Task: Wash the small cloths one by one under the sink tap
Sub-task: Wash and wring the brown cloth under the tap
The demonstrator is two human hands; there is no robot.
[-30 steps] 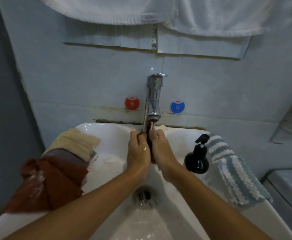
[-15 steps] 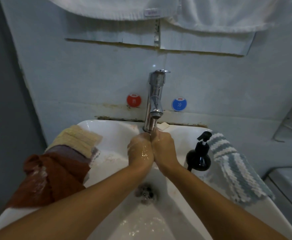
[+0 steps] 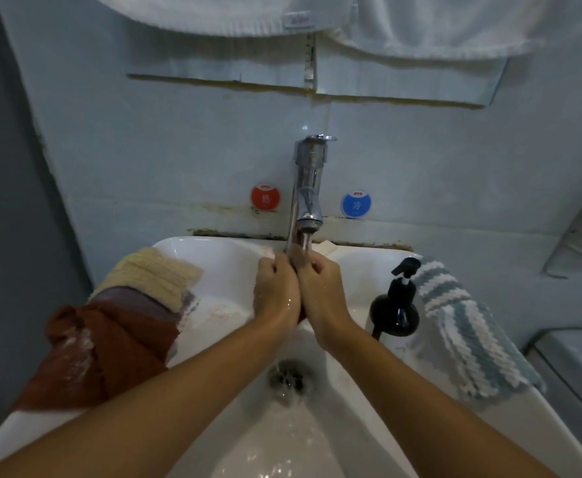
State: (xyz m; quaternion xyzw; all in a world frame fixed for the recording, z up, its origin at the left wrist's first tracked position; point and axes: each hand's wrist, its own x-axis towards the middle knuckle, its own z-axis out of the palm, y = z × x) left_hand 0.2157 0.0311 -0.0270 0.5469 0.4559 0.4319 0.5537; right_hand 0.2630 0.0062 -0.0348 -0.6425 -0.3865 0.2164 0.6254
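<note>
The tap (image 3: 308,191) is polished chrome metal, mirror-bright. The sink (image 3: 213,260) is glossy white ceramic, wet and smooth. On its left rim lie a ribbed, rough beige cloth (image 3: 151,274) and a soft matt rust-brown cloth (image 3: 110,346) flecked with suds. On the right, the black soap bottle (image 3: 395,312) looks shiny and smooth beside a nubby, striped blue-and-white cloth (image 3: 469,336).
</note>
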